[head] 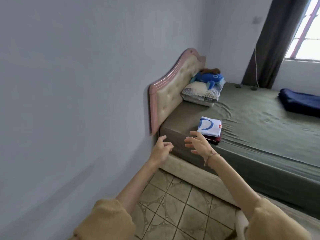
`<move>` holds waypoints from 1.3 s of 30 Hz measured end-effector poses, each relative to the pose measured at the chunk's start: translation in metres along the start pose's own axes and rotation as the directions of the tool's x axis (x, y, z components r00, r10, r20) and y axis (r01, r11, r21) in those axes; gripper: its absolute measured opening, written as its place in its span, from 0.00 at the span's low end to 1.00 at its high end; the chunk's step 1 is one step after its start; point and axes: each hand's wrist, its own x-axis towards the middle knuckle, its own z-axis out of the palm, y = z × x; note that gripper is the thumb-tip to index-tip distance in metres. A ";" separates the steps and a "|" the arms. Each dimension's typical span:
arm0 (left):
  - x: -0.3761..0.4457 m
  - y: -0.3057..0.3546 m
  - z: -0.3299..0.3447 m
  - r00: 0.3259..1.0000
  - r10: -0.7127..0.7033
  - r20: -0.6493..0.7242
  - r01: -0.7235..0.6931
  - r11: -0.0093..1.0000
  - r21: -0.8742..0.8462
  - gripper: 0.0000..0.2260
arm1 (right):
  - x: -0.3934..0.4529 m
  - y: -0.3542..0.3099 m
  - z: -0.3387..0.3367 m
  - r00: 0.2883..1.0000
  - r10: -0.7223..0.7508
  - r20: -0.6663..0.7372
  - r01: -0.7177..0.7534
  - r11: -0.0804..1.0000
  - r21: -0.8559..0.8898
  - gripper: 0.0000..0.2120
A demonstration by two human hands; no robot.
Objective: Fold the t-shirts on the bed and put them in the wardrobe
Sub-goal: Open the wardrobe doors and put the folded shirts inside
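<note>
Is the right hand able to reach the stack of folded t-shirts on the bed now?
Probably yes. The right hand is open, holds nothing, and hovers just in front of the stack of folded t-shirts near the bed edge. Nothing lies between them.

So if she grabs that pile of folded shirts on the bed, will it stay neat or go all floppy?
Probably floppy: the pile of folded t-shirts is soft cloth, so its edges would likely droop if lifted from one side. It looks light, only a few thin layers. Both hands, the left hand and right hand, are open near it; scooping underneath should keep it neat.
</note>
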 end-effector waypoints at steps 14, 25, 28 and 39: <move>0.254 0.034 0.171 0.961 -0.247 0.125 0.258 0.963 -0.076 0.23 | 0.241 -0.002 -0.158 0.991 0.073 -0.110 -0.086 0.989 -0.119 0.21; 0.409 0.022 0.241 0.878 -0.467 0.108 0.476 0.876 -0.079 0.19 | 0.416 0.018 -0.223 0.980 0.186 -0.073 -0.200 0.933 -0.300 0.21; 0.438 0.014 0.260 0.825 -0.554 0.115 0.564 0.820 -0.096 0.18 | 0.452 0.025 -0.235 0.975 0.211 -0.068 -0.221 0.899 -0.379 0.21; 0.531 -0.036 0.336 0.660 -0.751 -0.021 0.711 0.633 -0.304 0.22 | 0.588 0.076 -0.266 0.957 0.274 0.100 -0.163 0.786 -0.597 0.22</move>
